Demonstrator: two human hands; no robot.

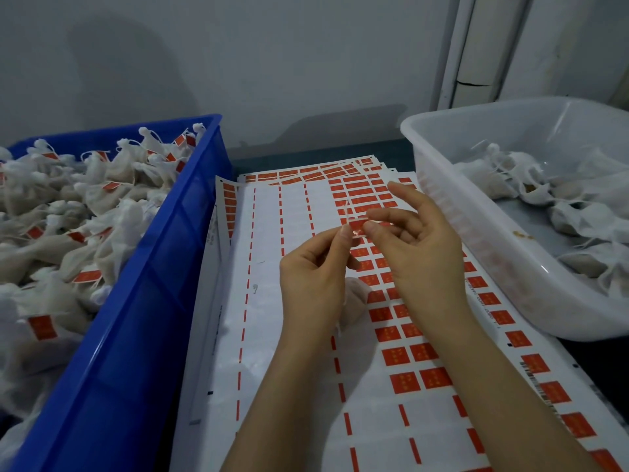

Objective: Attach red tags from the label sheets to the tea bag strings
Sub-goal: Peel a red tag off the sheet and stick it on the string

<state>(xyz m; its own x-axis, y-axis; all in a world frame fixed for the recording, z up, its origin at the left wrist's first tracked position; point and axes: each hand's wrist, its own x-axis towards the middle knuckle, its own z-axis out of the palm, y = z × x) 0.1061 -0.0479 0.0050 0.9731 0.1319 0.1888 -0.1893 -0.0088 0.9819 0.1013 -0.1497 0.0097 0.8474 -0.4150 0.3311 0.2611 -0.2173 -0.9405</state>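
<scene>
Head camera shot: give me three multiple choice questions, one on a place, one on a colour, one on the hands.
1. The blue bin, relative to the label sheets? A left B right C on top
2. Colour of the other bin? A red B translucent white C black
3. The left hand and right hand are? A lying flat B pinching one red tag C inside bins
A: it borders the sheets' left edge. B: its walls are pale and see-through. B: both hands' fingertips meet on the tag.

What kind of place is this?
Probably a small tea-packing workshop: a blue crate heaped with tagged tea bags, a clear tub of untagged ones, and label sheets of red tags between them.
</scene>
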